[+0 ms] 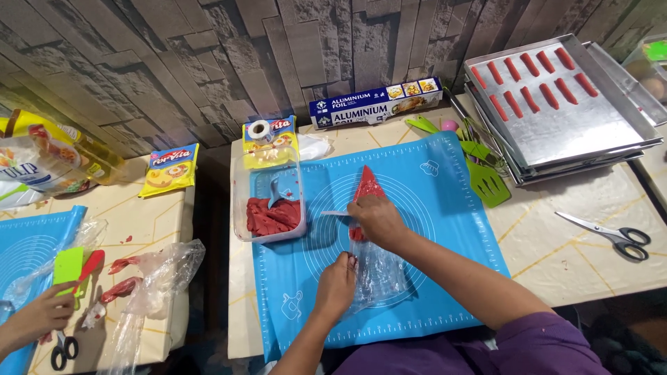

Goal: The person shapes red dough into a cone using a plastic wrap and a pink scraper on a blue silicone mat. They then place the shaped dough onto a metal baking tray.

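A clear plastic piping bag [372, 260] with red dough packed in its tip [367, 185] lies on a blue silicone mat [445, 208]. My right hand [376, 217] presses a small white scraper [335, 213] across the bag just behind the red filling. My left hand [336, 286] pinches the bag's open end flat near the mat's front. A clear tub [267, 208] holding red dough stands to the left of the bag.
A metal tray [556, 132] with rows of red piped sticks sits far right, with green spatulas [483, 173] beside it. Scissors [615, 236] lie at right. A foil box [375, 103] and yellow packets [170, 169] line the back. Another person's hand [42, 316] works at left.
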